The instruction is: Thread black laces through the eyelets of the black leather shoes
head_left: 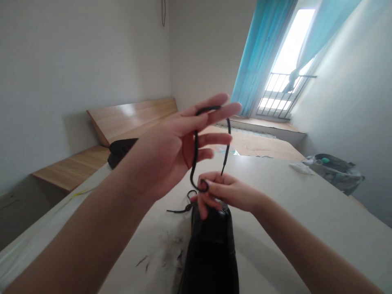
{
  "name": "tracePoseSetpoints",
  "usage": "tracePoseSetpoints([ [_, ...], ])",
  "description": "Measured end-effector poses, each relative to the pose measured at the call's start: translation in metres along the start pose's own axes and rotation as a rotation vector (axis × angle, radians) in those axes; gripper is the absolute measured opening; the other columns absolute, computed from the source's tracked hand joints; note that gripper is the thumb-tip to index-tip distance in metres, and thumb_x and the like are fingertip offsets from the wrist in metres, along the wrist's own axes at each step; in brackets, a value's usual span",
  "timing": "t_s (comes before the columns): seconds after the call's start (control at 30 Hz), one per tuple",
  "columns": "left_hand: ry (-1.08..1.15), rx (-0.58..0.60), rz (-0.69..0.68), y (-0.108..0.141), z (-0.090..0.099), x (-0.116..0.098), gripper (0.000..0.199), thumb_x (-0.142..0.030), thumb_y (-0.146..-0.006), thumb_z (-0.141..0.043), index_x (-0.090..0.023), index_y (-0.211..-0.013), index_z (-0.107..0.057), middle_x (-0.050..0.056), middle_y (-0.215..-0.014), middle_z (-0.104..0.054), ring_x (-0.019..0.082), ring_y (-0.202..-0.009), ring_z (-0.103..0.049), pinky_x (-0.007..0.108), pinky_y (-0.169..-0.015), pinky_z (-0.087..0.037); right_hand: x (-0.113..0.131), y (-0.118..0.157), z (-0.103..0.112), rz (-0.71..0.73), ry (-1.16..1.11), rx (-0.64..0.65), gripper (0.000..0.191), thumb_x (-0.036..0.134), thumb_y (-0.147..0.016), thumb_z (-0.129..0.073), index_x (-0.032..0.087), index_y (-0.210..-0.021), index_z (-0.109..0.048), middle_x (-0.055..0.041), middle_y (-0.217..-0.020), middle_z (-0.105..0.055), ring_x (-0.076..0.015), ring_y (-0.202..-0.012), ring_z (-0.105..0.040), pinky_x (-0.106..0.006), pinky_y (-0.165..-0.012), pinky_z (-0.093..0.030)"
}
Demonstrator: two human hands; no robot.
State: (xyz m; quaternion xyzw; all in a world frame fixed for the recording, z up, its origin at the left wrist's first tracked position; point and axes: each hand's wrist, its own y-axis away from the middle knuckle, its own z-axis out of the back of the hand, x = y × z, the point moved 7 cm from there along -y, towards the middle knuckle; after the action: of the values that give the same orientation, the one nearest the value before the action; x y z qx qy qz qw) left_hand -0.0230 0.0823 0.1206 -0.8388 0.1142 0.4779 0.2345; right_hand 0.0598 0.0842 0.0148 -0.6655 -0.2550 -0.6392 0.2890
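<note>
A black shoe (pixel 211 249) stands on the white table in front of me, its near part in dark shadow. Above it, a black shoelace (pixel 195 153) is drawn up into a loop. My left hand (pixel 171 143) is raised with the lace caught between its upper fingers, while the other fingers are partly spread. Close over the shoe's far end, my right hand (pixel 234 190) pinches the lace near a small curl, its fingers closed. A lace end with a metal-like or stiff tip hangs by the right hand. Another lace piece lies left of the shoe.
The white table (pixel 290 212) bears dark scraps left of the shoe. A dark object (pixel 121 152) shows behind my left forearm. Wooden boards (pixel 134 118) stand beyond the left edge. A bag (pixel 333 171) sits at the right edge; blue curtains (pixel 260 53) hang at a barred window.
</note>
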Motion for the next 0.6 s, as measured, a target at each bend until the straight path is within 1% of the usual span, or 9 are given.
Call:
tracePoseSetpoints([
  [0.03,0.028,-0.095,-0.051,0.001,0.008,-0.009,0.033,-0.005,-0.092,-0.04,-0.018,-0.09,-0.069,-0.004,-0.093,-0.073,0.003,-0.054,-0.057,0.011,-0.043,-0.041,0.0,0.002,0.017,0.02,-0.031,-0.062,0.04,0.057,-0.086,-0.061,0.021,-0.072,-0.049,0.0123,-0.046,-0.034,-0.0096,-0.046,-0.048,-0.038,-0.083,-0.052],
  [0.07,0.048,-0.202,-0.106,0.002,0.018,-0.019,0.031,-0.003,-0.092,-0.039,-0.016,-0.089,-0.067,-0.003,-0.087,-0.072,0.003,-0.049,-0.052,0.011,-0.04,-0.037,0.0,0.005,0.038,0.044,-0.055,-0.147,0.042,0.059,-0.087,-0.059,0.022,-0.072,-0.045,0.014,-0.047,-0.026,-0.007,-0.041,-0.036,-0.036,-0.081,-0.052],
  [0.13,0.068,-0.366,-0.215,0.005,0.038,-0.037,0.033,0.0,-0.089,-0.035,-0.014,-0.087,-0.065,-0.002,-0.075,-0.069,0.003,-0.042,-0.042,0.013,-0.037,-0.032,-0.003,0.018,0.089,0.084,-0.084,-0.327,0.046,0.058,-0.09,-0.055,0.022,-0.068,-0.037,0.0131,-0.05,-0.02,-0.0065,-0.041,-0.027,-0.03,-0.073,-0.051],
  [0.2,0.088,-0.45,-0.316,0.007,0.054,-0.053,0.032,0.001,-0.085,-0.034,-0.014,-0.088,-0.063,-0.002,-0.07,-0.066,0.004,-0.038,-0.033,0.017,-0.035,-0.028,-0.009,0.038,0.137,0.1,-0.093,-0.473,0.046,0.055,-0.093,-0.052,0.022,-0.066,-0.037,0.0125,-0.05,-0.02,-0.0068,-0.04,-0.026,-0.027,-0.062,-0.048],
  [0.23,0.095,-0.474,-0.344,0.008,0.061,-0.059,0.032,0.001,-0.084,-0.035,-0.014,-0.089,-0.063,-0.003,-0.068,-0.065,0.004,-0.037,-0.031,0.017,-0.034,-0.026,-0.013,0.05,0.158,0.105,-0.095,-0.537,0.044,0.052,-0.095,-0.05,0.02,-0.066,-0.042,0.012,-0.05,-0.024,-0.0067,-0.04,-0.029,-0.025,-0.055,-0.045],
  [0.3,0.109,-0.498,-0.374,0.008,0.071,-0.066,0.032,0.003,-0.082,-0.036,-0.015,-0.09,-0.061,-0.004,-0.065,-0.062,0.004,-0.037,-0.029,0.018,-0.035,-0.024,-0.021,0.074,0.192,0.116,-0.102,-0.646,0.037,0.044,-0.097,-0.051,0.017,-0.073,-0.052,0.0092,-0.055,-0.04,-0.0063,-0.043,-0.037,-0.022,-0.05,-0.043],
  [0.37,0.116,-0.518,-0.381,0.009,0.079,-0.071,0.032,0.005,-0.081,-0.036,-0.017,-0.086,-0.057,-0.006,-0.059,-0.055,0.005,-0.037,-0.028,0.018,-0.036,-0.023,-0.029,0.098,0.217,0.139,-0.112,-0.741,0.029,0.039,-0.097,-0.053,0.015,-0.083,-0.058,0.0052,-0.066,-0.052,-0.0069,-0.049,-0.046,-0.022,-0.052,-0.045],
  [0.47,0.132,-0.57,-0.394,0.011,0.087,-0.074,0.028,0.005,-0.08,-0.036,-0.02,-0.076,-0.05,-0.007,-0.052,-0.041,0.006,-0.036,-0.026,0.02,-0.036,-0.02,-0.038,0.128,0.246,0.164,-0.119,-0.869,0.022,0.035,-0.097,-0.054,0.014,-0.099,-0.061,0.0,-0.083,-0.061,-0.0095,-0.062,-0.056,-0.025,-0.059,-0.051],
  [0.6,0.129,-0.612,-0.41,0.012,0.102,-0.079,0.026,0.002,-0.08,-0.037,-0.021,-0.075,-0.05,-0.007,-0.052,-0.041,0.007,-0.038,-0.028,0.021,-0.037,-0.021,-0.045,0.161,0.278,0.198,-0.115,-1.019,0.022,0.033,-0.097,-0.055,0.016,-0.109,-0.061,-0.0047,-0.1,-0.064,-0.0137,-0.078,-0.062,-0.031,-0.071,-0.055],
])
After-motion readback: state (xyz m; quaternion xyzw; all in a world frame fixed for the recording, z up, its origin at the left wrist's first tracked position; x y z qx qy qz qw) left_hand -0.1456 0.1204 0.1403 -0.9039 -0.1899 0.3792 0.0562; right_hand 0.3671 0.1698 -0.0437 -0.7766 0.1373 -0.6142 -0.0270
